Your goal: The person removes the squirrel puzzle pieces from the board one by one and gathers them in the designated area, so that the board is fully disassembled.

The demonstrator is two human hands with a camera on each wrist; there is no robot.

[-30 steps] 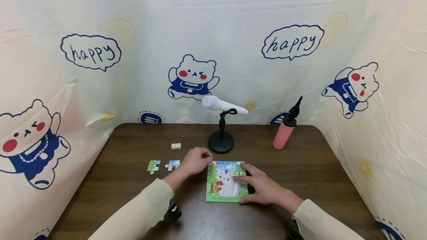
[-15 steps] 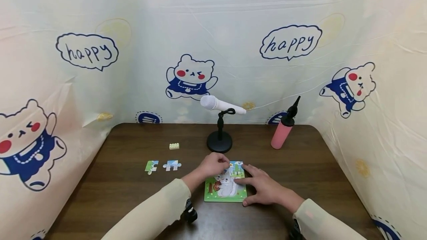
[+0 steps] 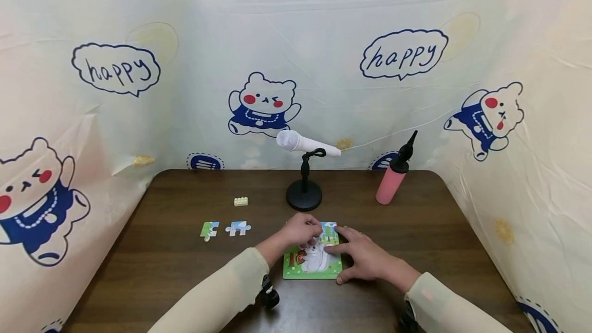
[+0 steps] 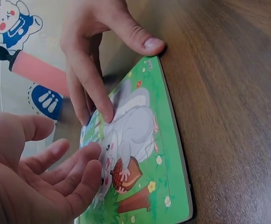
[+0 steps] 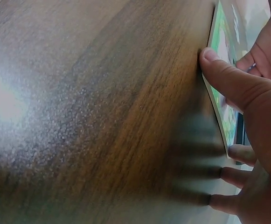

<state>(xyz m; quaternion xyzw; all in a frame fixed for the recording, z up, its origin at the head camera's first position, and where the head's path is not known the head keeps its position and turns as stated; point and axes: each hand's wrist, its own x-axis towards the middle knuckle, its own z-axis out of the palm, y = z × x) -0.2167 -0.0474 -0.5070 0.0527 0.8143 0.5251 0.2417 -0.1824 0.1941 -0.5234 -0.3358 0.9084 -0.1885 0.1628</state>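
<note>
A square jigsaw puzzle [image 3: 296, 271] with a white squirrel and an acorn lies flat on the table. Over its upper left part hovers my left hand [image 3: 299, 230], hiding that section in the head view. In the left wrist view the left hand's fingers [image 4: 81, 191] are loosely bent, the thumb apart from them, nothing visible between. My right hand [image 3: 367, 257] spreads along the puzzle's right side. Its thumb touches the lower right corner and its index fingertip rests on the picture, as the left wrist view shows. The other fingers reach the upper right edge.
Two loose jigsaw pieces, one green [image 3: 209, 229] and one blue [image 3: 238, 228], lie to the left. Behind them is a cream toy brick [image 3: 241, 201]. A white microphone [image 3: 307, 144] on a black stand [image 3: 303, 197] and a pink hand pump [image 3: 389, 186] stand toward the back.
My left hand has moved right from the puzzle's upper left corner onto its upper part, uncovering the blue loose piece. The right hand has stayed at the puzzle's right side.
</note>
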